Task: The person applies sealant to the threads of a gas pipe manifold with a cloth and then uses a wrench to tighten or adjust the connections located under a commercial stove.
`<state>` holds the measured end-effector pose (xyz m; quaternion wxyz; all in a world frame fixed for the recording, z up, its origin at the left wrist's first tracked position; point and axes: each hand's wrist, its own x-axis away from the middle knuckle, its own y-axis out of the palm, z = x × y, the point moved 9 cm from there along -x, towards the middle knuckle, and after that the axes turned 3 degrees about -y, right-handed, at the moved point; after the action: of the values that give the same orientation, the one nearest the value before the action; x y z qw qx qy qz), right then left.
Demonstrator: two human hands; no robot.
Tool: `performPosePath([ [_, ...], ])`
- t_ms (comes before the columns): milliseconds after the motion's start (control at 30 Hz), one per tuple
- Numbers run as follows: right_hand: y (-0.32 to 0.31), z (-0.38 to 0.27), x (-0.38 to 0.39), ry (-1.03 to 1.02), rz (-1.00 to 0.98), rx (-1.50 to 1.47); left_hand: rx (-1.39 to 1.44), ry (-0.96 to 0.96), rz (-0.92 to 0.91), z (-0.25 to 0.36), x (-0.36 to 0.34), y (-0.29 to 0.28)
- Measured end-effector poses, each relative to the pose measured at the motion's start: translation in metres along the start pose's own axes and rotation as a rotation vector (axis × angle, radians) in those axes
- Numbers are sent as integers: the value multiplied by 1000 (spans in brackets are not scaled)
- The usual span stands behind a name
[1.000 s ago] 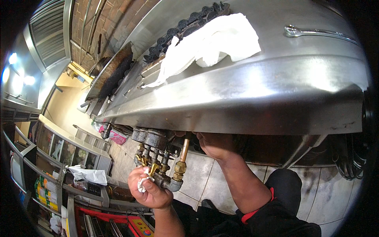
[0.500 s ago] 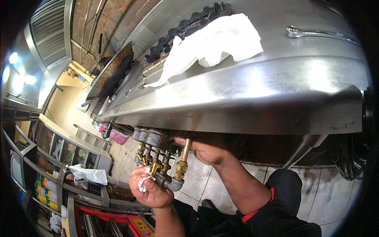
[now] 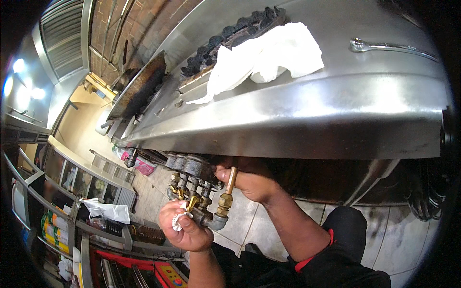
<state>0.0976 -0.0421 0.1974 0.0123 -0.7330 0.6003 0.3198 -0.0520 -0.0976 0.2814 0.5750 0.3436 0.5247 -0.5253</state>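
My left hand (image 3: 189, 229) is closed, pinching a small crumpled white paper or cloth (image 3: 182, 220). Its fingertips are beside a yellow brass valve part (image 3: 193, 202) on the greasy valve assembly, below the stove's front edge. Above that part is a sooty black round-lobed metal body (image 3: 192, 165). My right hand (image 3: 249, 183) reaches in under the edge, behind an upright brass pipe (image 3: 231, 180). Its fingers curl near the black body, and what they grip is hidden. The pipe runs down through a brass fitting (image 3: 224, 202) to a grey elbow (image 3: 217, 222).
On the steel stove top (image 3: 345, 91) lie a rumpled white cloth (image 3: 269, 55) and a wrench (image 3: 394, 47). A blackened burner (image 3: 230, 36) is set behind the cloth. Shelving with bottles (image 3: 55, 225) stands at left. A pink package (image 3: 144, 166) sits on the tiled floor.
The view has shifted slightly, moving the stove and valve assembly a little right in the picture. More of my right fingers shows beside the pipe. My left hand keeps hold of the white paper or cloth.
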Motion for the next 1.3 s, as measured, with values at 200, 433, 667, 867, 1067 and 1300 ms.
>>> performPosePath([
  [200, -5, -6, 0, -63, -21, 240, -2, 6, -13, 3, -1, 1],
  [433, 0, -4, -1, -229, 3, 261, 23, -14, -23, 1, 0, 2],
  [667, -8, 10, -1, -186, 17, 288, 15, -20, -9, 0, 2, 2],
  [867, -6, 3, -8, -139, 34, 67, -1, 1, 2, 1, 2, 2],
  [1067, -15, -7, -1, -89, 163, -48, -8, 15, 5, 2, 3, 2],
  [1300, -13, -15, -1, -78, 168, 159, -13, 6, -26, 0, 2, 3],
])
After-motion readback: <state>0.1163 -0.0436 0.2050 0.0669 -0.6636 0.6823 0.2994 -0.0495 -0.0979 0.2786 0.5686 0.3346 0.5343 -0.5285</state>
